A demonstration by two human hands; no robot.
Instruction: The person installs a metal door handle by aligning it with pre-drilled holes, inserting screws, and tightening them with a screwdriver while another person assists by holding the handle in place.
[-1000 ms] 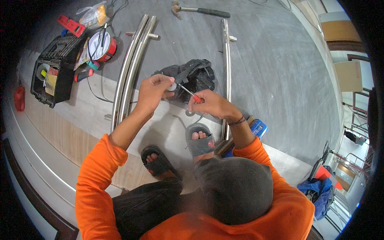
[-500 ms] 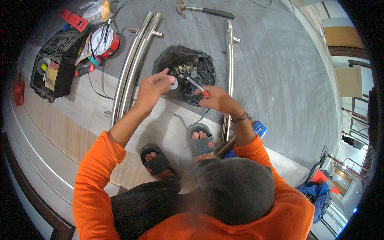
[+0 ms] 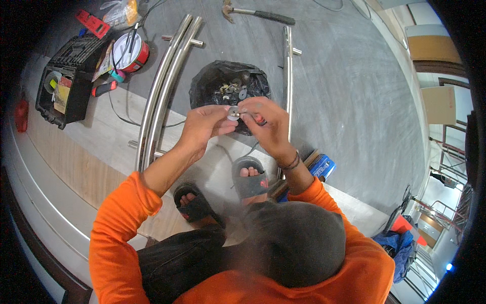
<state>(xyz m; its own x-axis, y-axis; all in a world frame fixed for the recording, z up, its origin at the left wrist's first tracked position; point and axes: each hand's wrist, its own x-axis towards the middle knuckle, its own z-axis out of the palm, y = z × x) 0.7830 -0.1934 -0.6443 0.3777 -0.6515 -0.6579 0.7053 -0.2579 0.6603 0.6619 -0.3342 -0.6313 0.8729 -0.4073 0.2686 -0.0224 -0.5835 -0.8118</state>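
Note:
My left hand (image 3: 202,126) pinches a small round washer (image 3: 233,116) by its edge. My right hand (image 3: 272,129) is closed round a screwdriver with a red handle (image 3: 260,120); its metal shaft points left to the middle of the washer, where a small brass-coloured piece shows. Whether the tip touches the washer I cannot tell. Just beyond both hands lies an open black plastic bag (image 3: 202,81) on the floor, with several small metal fittings (image 3: 230,92) in it.
Two polished metal bars (image 3: 162,96) lie left of the bag, and another bar (image 3: 289,76) lies right. A hammer (image 3: 273,17) lies at the far side. Leftward are a black toolbox (image 3: 76,104), a red-and-white tub (image 3: 139,61) and a red level (image 3: 92,24). A blue box (image 3: 322,166) sits by my right forearm.
My hands have come together over the near edge of the bag. The screwdriver tip has moved from above the fittings to the washer, which my left hand has brought rightward.

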